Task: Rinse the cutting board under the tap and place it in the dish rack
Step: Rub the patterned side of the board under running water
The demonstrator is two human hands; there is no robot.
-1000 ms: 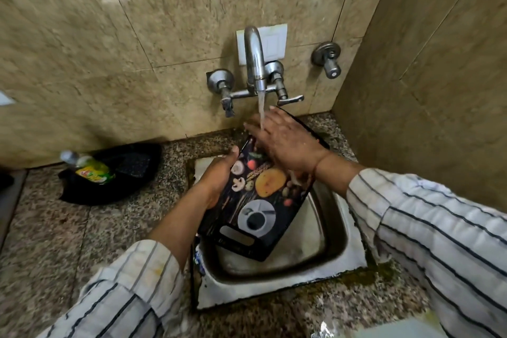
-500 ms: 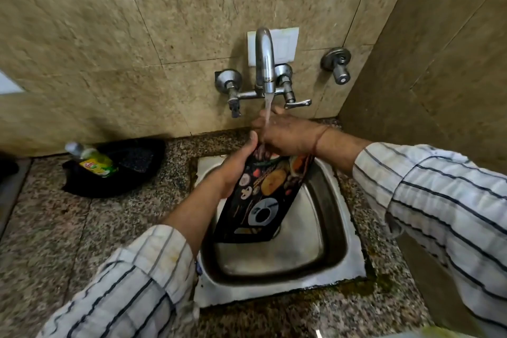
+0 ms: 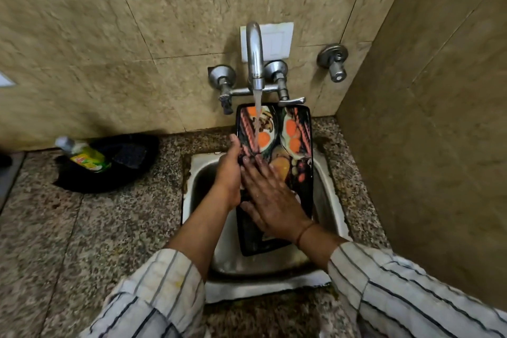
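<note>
The black cutting board (image 3: 297, 143), printed with vegetables and fruit, stands lengthwise over the steel sink (image 3: 333, 195), its far end under the tap (image 3: 255, 57). Water runs from the spout onto the board's upper left part. My left hand (image 3: 229, 173) grips the board's left edge, thumb on the printed face. My right hand (image 3: 270, 200) lies flat on the lower half of the board with fingers spread, covering that part of the print. No dish rack is in view.
A black pan (image 3: 109, 164) holding a green dish-soap bottle (image 3: 82, 153) sits on the granite counter (image 3: 82, 241) left of the sink. Tiled walls close in behind and on the right. A second valve (image 3: 333, 62) sticks out of the back wall.
The board has swung from a tilted, near-upright hold to lying lengthwise under the stream. My right hand slid from the board's top edge down onto its lower face.
</note>
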